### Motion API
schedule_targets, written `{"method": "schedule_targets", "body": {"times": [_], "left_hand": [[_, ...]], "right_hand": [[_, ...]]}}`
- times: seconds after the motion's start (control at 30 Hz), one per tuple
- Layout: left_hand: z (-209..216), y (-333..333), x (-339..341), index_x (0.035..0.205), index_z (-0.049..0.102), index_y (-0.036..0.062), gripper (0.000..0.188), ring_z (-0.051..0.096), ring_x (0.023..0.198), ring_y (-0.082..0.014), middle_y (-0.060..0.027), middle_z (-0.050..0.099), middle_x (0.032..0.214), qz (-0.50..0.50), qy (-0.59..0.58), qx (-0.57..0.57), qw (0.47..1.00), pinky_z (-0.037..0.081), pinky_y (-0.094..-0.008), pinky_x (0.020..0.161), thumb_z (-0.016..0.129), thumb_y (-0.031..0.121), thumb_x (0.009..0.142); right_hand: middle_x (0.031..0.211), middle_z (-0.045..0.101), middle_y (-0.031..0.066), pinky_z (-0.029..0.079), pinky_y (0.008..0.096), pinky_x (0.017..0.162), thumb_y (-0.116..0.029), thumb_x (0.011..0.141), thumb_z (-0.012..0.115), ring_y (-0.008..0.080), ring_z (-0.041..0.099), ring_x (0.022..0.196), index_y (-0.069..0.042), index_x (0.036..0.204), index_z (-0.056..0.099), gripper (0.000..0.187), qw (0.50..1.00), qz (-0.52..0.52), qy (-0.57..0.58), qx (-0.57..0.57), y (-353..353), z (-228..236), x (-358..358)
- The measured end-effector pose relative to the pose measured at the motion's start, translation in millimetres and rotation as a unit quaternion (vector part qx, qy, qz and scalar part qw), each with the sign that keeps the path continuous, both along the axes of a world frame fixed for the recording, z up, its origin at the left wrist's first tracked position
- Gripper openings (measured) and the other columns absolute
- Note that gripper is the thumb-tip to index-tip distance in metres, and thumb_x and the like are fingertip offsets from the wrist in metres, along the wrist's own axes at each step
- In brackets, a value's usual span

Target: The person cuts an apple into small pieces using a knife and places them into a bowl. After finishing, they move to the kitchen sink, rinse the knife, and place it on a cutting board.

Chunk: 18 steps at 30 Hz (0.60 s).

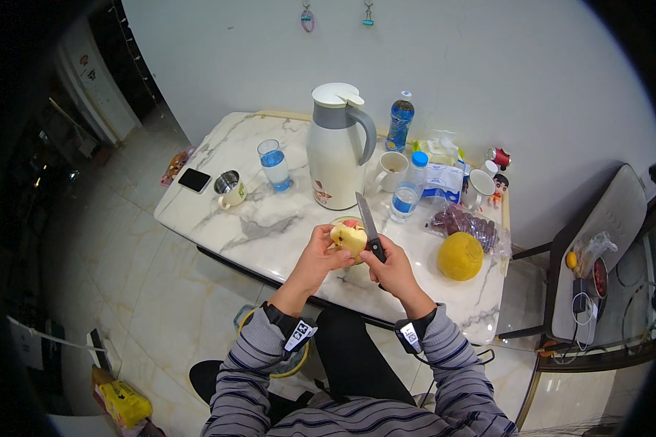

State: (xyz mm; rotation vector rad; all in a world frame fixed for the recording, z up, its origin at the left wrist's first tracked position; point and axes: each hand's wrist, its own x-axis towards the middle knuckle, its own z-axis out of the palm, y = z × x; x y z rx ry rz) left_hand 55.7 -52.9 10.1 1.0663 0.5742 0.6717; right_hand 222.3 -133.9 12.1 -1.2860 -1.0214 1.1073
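Note:
My left hand (319, 255) grips a partly peeled apple (349, 237), pale yellow flesh showing with a bit of red skin at the top. My right hand (391, 266) holds a knife (366, 221) by its black handle, the blade pointing up and away along the apple's right side. Both hands are over the near edge of a white marbled table (262, 226). A small plate or bowl just behind the apple is mostly hidden by it.
On the table stand a white thermos jug (334, 149), a glass of water (275, 164), a metal-lined mug (229, 188), a phone (194, 180), two water bottles, white cups, a bag of dark fruit (465, 222) and a round yellow melon (460, 256). A chair (598, 255) stands at right.

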Motion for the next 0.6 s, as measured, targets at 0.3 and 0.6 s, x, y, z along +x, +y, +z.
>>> {"method": "schedule_targets", "body": {"times": [0.3, 0.6], "left_hand": [[-24.1, 8.0, 3.5, 0.129, 0.039, 0.0069, 0.054, 0.057, 0.109, -0.0166, -0.0078, 0.049, 0.123, 0.129, 0.021, 0.122, 0.984, 0.051, -0.0286, 0.087, 0.064, -0.006, 0.084], [-25.0, 2.6, 10.5, 0.126, 0.042, 0.0072, 0.049, 0.058, 0.106, -0.0157, -0.009, 0.054, 0.118, 0.151, 0.024, 0.165, 0.975, 0.052, -0.0272, 0.085, 0.064, -0.005, 0.085]], "right_hand": [[0.086, 0.065, 0.0208, 0.049, 0.043, 0.061, -0.019, 0.096, 0.052, 0.0365, 0.064, 0.072, -0.002, 0.111, 0.055, 0.024, 0.922, -0.079, -0.374, 0.07, -18.9, 15.5, 3.4], [0.084, 0.065, 0.0158, 0.051, 0.0435, 0.054, -0.019, 0.093, 0.056, 0.0351, 0.063, 0.063, -0.006, 0.108, 0.054, 0.021, 0.853, -0.075, -0.512, 0.07, -32.5, 10.2, -7.5]]}}
